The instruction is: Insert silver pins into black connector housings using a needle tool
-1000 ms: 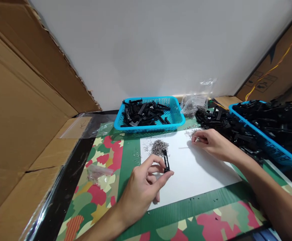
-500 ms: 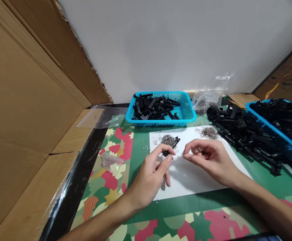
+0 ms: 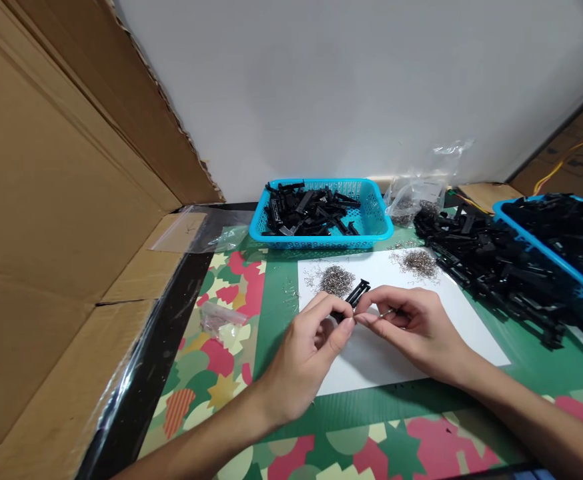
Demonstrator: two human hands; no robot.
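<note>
My left hand is closed on a slim black plastic part, whose far end sticks out slantwise beyond the fingers. My right hand meets it from the right, fingertips touching the left fingertips. A thin pale rod shows between the right thumb and fingers; its tip is hidden at the pinch. Just behind the hands, a pile of tiny metal pieces lies on a white sheet. A second pile of small metal pieces sits at the sheet's far right.
A blue basket with black parts stands at the back. To the right, loose black parts lie beside another full blue basket. Clear plastic bags lie at back right and left. A cardboard wall bounds the left.
My right hand has come left from the far-right metal pile to meet the left hand. The black part has tilted from near upright to slanting right. The view has shifted slightly.
</note>
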